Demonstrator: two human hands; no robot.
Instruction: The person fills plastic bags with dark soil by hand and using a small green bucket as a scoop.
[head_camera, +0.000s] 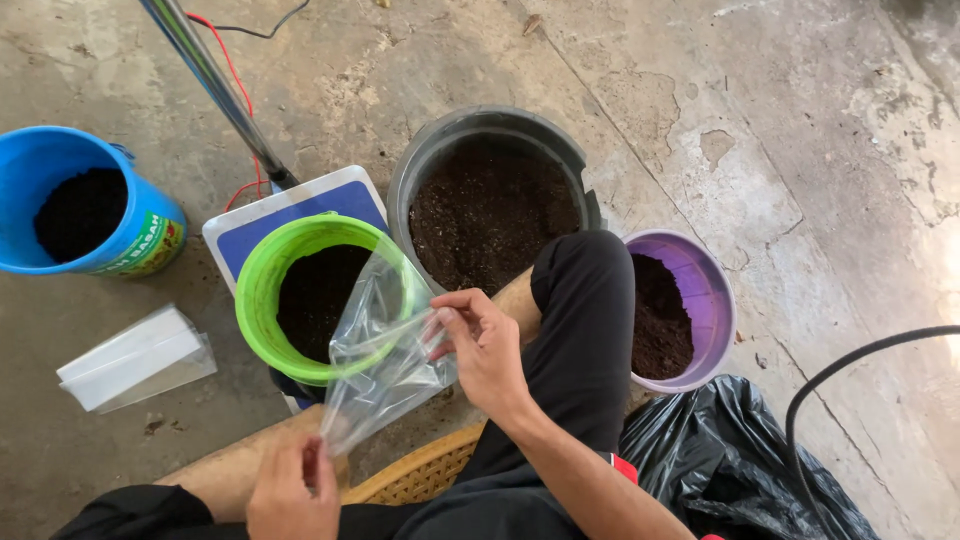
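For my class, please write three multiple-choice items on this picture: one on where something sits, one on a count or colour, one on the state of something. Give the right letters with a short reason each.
1. Where does the green bucket stand?
A. on the white and blue scale
B. inside the purple bucket
C. on the black bin bag

2. How many containers of dark soil are in view?
A. two
B. four
C. six

3. What state is the clear plastic bag in?
A. full of soil and tied
B. empty, held between both hands
C. lying flat on the floor

Answers:
1 A: the scale's platform shows beneath and behind it.
2 B: the blue bucket, the green bucket, the grey tub and the purple bucket.
3 B: the left hand pinches its lower end, the right hand its upper edge, and no soil shows inside.
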